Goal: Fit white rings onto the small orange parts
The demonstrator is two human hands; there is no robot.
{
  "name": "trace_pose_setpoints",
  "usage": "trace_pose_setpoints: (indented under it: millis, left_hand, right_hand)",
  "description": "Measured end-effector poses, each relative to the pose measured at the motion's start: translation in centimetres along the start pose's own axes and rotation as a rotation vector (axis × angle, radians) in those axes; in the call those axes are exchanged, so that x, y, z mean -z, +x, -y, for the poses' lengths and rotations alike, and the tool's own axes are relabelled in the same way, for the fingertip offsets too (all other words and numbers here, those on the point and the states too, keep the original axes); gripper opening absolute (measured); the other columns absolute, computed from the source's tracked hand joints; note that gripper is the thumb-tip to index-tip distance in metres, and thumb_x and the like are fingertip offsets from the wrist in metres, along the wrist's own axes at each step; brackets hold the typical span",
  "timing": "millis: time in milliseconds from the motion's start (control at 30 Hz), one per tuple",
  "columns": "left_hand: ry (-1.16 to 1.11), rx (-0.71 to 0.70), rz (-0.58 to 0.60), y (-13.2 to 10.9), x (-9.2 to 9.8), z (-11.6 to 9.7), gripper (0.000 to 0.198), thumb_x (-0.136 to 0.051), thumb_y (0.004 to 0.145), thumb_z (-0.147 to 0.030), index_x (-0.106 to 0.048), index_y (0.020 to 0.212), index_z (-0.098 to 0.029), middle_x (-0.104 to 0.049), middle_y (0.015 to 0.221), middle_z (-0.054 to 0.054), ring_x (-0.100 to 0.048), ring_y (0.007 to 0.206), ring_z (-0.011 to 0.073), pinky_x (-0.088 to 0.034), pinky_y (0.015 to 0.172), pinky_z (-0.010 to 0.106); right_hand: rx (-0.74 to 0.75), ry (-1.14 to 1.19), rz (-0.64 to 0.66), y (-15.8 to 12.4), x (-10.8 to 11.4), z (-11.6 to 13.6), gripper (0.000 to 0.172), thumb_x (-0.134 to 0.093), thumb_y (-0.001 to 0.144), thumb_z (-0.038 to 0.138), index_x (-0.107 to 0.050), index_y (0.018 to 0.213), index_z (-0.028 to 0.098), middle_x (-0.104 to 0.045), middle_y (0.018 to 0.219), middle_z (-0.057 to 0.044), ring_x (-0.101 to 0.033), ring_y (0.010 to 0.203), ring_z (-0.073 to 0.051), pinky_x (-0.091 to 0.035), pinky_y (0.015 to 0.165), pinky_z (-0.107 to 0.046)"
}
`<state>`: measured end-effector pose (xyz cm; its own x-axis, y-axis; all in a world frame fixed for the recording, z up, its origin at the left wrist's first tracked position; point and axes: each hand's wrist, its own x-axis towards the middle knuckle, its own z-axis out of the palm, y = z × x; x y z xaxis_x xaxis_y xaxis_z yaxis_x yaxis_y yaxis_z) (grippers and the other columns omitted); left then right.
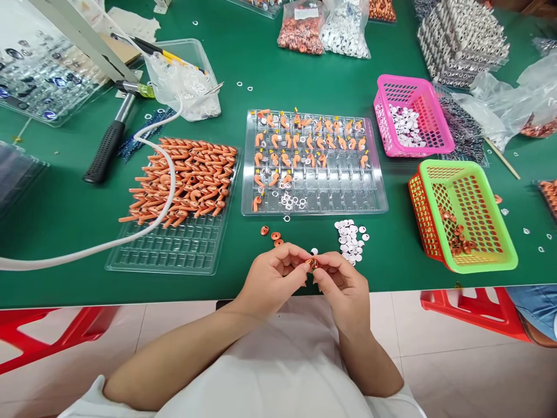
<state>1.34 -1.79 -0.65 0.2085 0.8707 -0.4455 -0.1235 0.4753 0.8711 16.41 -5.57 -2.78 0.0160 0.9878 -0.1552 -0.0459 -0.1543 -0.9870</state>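
Observation:
My left hand and my right hand meet at the table's front edge. Both pinch one small copper-coloured part between thumb and fingertips; the fingers cover much of it. Just beyond my left hand lie a few round copper-coloured pieces with holes. Beyond my right hand is a loose pile of white discs. A transparent compartment tray stands ahead, its upper rows filled with curved orange pieces with yellow tips. Thin white rings lie in its lower part.
Left are a tray stacked with copper-coloured tubes, a white hose and a hammer. On the right stand a pink basket of white discs and a green basket with copper pieces. Bags lie behind.

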Motion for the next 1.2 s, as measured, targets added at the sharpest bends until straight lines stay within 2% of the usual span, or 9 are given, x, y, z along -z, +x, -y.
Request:
trace_pose_setpoints:
  millis: [133,367,667,1000,1200]
  left_hand:
    - [0.059,-0.027,-0.08,0.1,-0.2,-0.2,0.006,-0.068,0.071,-0.018,-0.068,0.075,-0.015,-0.064,0.065,-0.001,-0.058,0.059,0.0111,-0.053,0.054,0.022]
    - [0.087,-0.052,-0.122,0.1,-0.3,-0.2,0.003,-0.065,0.068,-0.016,-0.067,0.071,-0.015,-0.063,0.062,-0.002,-0.058,0.056,0.0101,-0.049,0.054,0.02]
    - [0.173,-0.126,-0.077,0.0,0.3,0.8,0.009,-0.062,0.074,-0.012,-0.066,0.079,-0.018,-0.068,0.073,-0.002,-0.064,0.067,0.011,-0.052,0.063,0.019]
    - [0.224,-0.145,-0.145,0.0,-0.1,0.3,0.01,-0.061,0.068,-0.011,-0.066,0.073,-0.017,-0.066,0.067,-0.002,-0.062,0.061,0.0113,-0.052,0.059,0.02]
    - [0.233,-0.174,-0.134,-0.1,0.3,0.5,0.013,-0.061,0.07,-0.009,-0.069,0.076,-0.017,-0.07,0.071,-0.001,-0.065,0.063,0.0111,-0.053,0.06,0.018]
  right_hand:
    - [0.046,-0.033,0.001,-0.2,-0.3,-0.2,0.017,-0.062,0.093,0.019,-0.071,0.105,0.028,-0.064,0.096,-0.003,-0.062,0.085,-0.016,-0.052,0.07,-0.027]
    - [0.087,-0.075,-0.023,-0.4,-0.6,-0.7,0.021,-0.061,0.093,0.017,-0.071,0.107,0.029,-0.064,0.099,-0.004,-0.063,0.086,-0.017,-0.053,0.071,-0.029]
    - [0.126,-0.149,-0.033,-0.4,-0.9,-0.6,0.022,-0.061,0.092,0.015,-0.07,0.107,0.028,-0.065,0.097,-0.004,-0.064,0.086,-0.017,-0.054,0.07,-0.029]
    - [0.152,-0.174,-0.037,-0.4,-1.1,-0.7,0.021,-0.062,0.091,0.015,-0.07,0.105,0.027,-0.066,0.097,-0.005,-0.065,0.086,-0.019,-0.055,0.07,-0.031]
    - [0.166,-0.18,-0.041,-0.4,-1.4,-0.7,0.021,-0.061,0.091,0.013,-0.069,0.105,0.026,-0.066,0.097,-0.005,-0.065,0.086,-0.018,-0.055,0.067,-0.03]
